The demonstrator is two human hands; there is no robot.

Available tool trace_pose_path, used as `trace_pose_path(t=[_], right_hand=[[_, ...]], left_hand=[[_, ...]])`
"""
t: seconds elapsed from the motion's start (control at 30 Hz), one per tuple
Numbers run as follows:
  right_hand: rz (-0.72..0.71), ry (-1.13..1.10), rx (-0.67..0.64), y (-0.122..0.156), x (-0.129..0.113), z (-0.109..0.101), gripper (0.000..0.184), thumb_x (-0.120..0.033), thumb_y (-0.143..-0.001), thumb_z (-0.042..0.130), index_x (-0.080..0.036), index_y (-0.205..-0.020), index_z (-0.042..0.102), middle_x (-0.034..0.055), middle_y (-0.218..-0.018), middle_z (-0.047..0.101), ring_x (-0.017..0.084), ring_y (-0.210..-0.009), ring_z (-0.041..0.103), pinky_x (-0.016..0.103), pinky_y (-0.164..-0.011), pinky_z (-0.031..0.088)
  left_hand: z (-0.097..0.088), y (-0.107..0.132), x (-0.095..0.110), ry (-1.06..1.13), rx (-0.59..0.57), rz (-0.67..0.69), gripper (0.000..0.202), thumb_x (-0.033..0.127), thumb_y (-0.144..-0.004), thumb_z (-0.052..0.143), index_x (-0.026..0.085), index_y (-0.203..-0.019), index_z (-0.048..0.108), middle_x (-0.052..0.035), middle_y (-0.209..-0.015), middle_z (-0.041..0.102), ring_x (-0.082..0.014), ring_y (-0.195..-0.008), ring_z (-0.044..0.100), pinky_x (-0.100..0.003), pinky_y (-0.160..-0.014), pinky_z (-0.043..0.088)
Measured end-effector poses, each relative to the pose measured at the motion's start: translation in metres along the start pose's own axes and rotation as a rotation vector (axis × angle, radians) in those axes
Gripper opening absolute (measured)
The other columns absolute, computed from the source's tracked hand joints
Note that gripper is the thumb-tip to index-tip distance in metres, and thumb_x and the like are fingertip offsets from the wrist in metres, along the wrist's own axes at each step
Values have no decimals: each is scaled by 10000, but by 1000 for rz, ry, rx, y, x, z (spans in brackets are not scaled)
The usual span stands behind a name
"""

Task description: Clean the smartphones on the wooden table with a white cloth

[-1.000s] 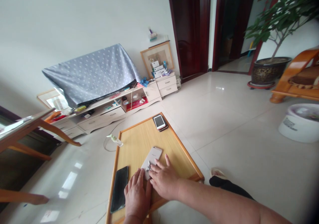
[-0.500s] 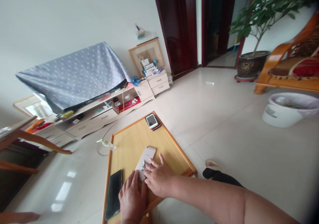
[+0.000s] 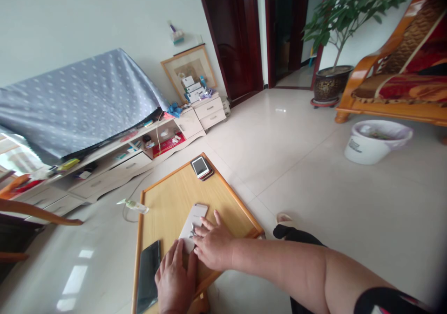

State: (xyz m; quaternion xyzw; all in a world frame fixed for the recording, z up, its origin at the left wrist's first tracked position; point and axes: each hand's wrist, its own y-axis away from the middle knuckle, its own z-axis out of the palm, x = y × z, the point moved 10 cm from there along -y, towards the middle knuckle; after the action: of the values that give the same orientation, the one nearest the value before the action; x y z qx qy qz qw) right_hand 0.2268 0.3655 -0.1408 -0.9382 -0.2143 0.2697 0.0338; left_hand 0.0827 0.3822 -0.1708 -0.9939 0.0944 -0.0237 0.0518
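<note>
A long, pale cabinet (image 3: pixel 115 167) runs along the wall, part of it under a blue patterned cloth (image 3: pixel 80 109). Nearer stands the wooden surface (image 3: pixel 167 195) that carries the work. On the floor to the right, a white bucket (image 3: pixel 363 148) bears dark print, too small to read.

Both hands are at the near end of the surface. The left hand (image 3: pixel 175 276) has its fingers close together at the lower end of a pale phone (image 3: pixel 199 210), which lies back up. The right hand (image 3: pixel 213 240) spreads its fingers, tips at a small grey piece (image 3: pixel 192 231) on that back. I cannot tell whether either grip is clamped.

A large dark phone (image 3: pixel 148 272) lies left of the left hand; a white phone (image 3: pixel 200 167) rests on another at the far corner.

The step in hand seems to be handling the grey piece with the pale phone steadied; the next move likely calls for light fingertip control. The pale phone's back shows a faint mark, not surely legible.
</note>
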Motion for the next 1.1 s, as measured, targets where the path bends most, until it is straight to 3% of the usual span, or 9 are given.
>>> trace_pose_path(t=[0.2, 0.4, 0.47, 0.7, 0.83, 0.97, 1.1], right_hand=[[142, 18, 44, -11, 34, -17, 487, -383, -1025, 350, -203, -1448, 510, 108, -1529, 496, 363, -1514, 215, 751, -1166, 30], [-12, -20, 30, -1, -6, 6, 505, -429, -1042, 296, -181, -1403, 548, 115, -1538, 484, 357, -1499, 263, 749, -1170, 24], [-36, -29, 21, -1, -10, 9, 486, -431, -1038, 312, -204, -1386, 562, 97, -1532, 495, 359, -1496, 272, 759, -1164, 24], [181, 9, 49, -19, 39, -18, 477, -375, -1030, 337, -208, -1438, 519, 119, -1552, 465, 350, -1517, 219, 740, -1169, 5], [107, -1, 25, -14, 16, -9, 504, -395, -1034, 325, -191, -1464, 492, 142, -1538, 477, 351, -1515, 227, 731, -1175, 14], [-20, -34, -23, -6, -15, 6, 491, -427, -1042, 313, -229, -1450, 500, 104, -1554, 466, 338, -1508, 257, 730, -1178, 27], [36, -22, -13, -14, 1, -3, 468, -416, -1041, 320, -253, -1433, 518, 76, -1539, 491, 343, -1511, 244, 732, -1174, 10]], left_hand=[[0, 2, -2, -3, 0, -11, 501, 497, -993, 376, 258, -1417, 492, -69, -1520, 506, -294, -1369, 471, -499, -1083, 407], [4, 0, -6, 5, 3, -4, 507, 462, -981, 409, 254, -1438, 479, -79, -1517, 509, -289, -1367, 473, -490, -1092, 395], [3, 0, -6, 10, 0, -10, 508, 450, -977, 419, 256, -1443, 478, -82, -1515, 512, -291, -1367, 470, -494, -1094, 390], [-1, 1, -8, 37, -6, -36, 496, 461, -984, 410, 255, -1425, 506, -80, -1521, 509, -283, -1372, 467, -488, -1097, 387], [-1, 2, -12, 50, 4, -43, 503, 476, -976, 424, 259, -1421, 515, -74, -1517, 515, -279, -1373, 470, -475, -1104, 383], [-1, 2, -14, 53, 16, -27, 525, 473, -965, 430, 252, -1436, 503, -71, -1515, 519, -280, -1376, 472, -466, -1103, 385], [-3, 3, -14, 45, 32, -30, 516, 488, -972, 413, 248, -1415, 523, -63, -1504, 532, -279, -1370, 477, -457, -1098, 387]])
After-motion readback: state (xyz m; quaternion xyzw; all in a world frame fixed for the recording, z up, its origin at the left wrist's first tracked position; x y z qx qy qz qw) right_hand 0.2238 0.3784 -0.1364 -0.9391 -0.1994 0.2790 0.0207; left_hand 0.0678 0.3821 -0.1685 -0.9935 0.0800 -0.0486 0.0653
